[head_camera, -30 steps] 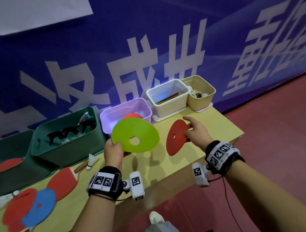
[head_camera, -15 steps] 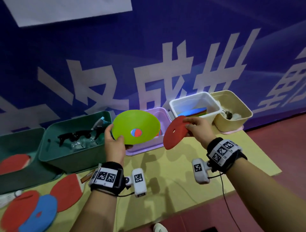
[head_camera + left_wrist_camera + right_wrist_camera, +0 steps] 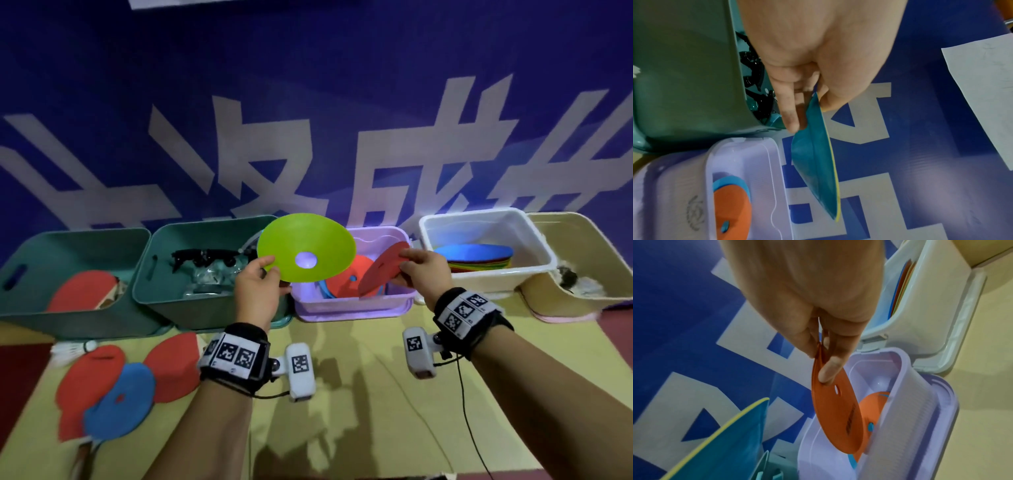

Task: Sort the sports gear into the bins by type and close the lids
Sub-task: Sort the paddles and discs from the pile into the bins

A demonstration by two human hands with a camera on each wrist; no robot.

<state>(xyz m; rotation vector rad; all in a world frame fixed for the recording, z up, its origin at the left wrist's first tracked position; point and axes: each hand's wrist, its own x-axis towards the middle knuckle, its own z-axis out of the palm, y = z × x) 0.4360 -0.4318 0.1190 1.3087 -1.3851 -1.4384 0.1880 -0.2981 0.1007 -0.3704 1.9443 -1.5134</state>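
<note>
both discs now raised from bench to over lilac bin (image 3: 352, 306); left hand (image 3: 257, 291) pinching green disc (image 3: 305, 251), right hand (image 3: 423, 274) pinching red disc (image 3: 382, 270) at 3 o'clock of it; drop-in imminent.

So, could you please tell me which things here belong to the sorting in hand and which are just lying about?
In hand:
left hand holding green disc cone
right hand holding red disc cone
purple bin

Lying about:
white bin
table tennis paddles
shuttlecock
blue disc
</note>
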